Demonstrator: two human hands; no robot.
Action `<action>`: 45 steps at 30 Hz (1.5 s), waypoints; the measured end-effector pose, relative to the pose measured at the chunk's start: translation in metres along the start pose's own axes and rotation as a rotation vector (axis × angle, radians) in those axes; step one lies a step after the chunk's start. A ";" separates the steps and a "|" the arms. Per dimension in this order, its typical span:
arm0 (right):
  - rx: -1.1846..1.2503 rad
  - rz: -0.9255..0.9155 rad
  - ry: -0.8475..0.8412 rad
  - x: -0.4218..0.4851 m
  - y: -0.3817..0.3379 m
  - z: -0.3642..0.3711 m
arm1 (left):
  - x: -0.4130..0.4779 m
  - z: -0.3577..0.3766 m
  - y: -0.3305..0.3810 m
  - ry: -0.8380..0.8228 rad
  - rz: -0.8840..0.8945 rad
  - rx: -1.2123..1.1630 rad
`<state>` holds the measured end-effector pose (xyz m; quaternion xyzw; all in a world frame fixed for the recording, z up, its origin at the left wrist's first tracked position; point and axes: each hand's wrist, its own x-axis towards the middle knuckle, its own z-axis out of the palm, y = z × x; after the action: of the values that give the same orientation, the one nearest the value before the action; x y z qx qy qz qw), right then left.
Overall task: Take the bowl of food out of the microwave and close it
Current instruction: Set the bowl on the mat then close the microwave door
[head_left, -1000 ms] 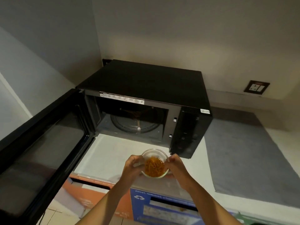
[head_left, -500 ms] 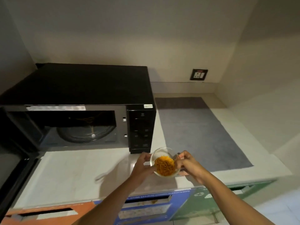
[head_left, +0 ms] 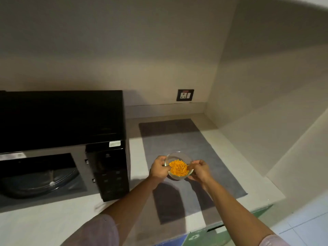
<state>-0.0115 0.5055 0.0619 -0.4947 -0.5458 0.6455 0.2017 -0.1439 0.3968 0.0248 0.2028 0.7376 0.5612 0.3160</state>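
Black microwave [head_left: 62, 121] at far left, cavity open, glass turntable [head_left: 39, 181] visible inside; door out of frame now, whereas 1.0 s ago it filled the left edge. View has swung right since then: control panel [head_left: 110, 174] sits left of centre, more grey mat [head_left: 209, 157] and the wall socket [head_left: 185, 95] in shot. Left hand [head_left: 158, 168] fingers curled on the left rim of the glass bowl [head_left: 179, 166], right hand [head_left: 199, 170] fingers curled on the right rim, both gripping it. Bowl holds orange food [head_left: 178, 168]. Earlier it was in front of the microwave opening over bare tabletop [head_left: 44, 224]; now it is right of the microwave, over the mat. Contact with the mat: cannot tell
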 end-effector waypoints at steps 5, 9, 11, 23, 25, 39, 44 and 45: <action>-0.003 -0.066 0.069 0.029 -0.002 0.011 | 0.037 0.030 0.004 0.049 -0.014 0.108; -0.062 -0.081 0.033 0.044 0.000 0.006 | 0.043 0.047 0.013 0.031 0.002 0.132; -0.037 -0.080 0.016 0.055 0.003 0.002 | 0.048 0.053 0.013 0.012 -0.003 0.120; -0.074 -0.085 0.009 0.077 0.018 -0.011 | 0.093 0.079 -0.021 -0.123 -0.047 0.109; -0.100 -0.087 -0.001 0.074 0.017 -0.011 | 0.073 0.074 0.001 -0.106 -0.040 0.166; -0.270 -0.620 -0.067 -0.016 -0.030 0.031 | -0.035 0.000 0.065 -0.172 0.350 0.403; -0.327 -0.876 -0.244 -0.076 -0.060 0.059 | -0.092 -0.055 0.084 -0.106 0.536 0.414; -0.327 -0.919 -0.269 -0.088 -0.066 0.066 | -0.104 -0.066 0.089 -0.092 0.558 0.406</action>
<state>-0.0490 0.4225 0.1527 -0.1411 -0.8223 0.4540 0.3126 -0.1201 0.3081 0.1456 0.4805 0.7352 0.4582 0.1364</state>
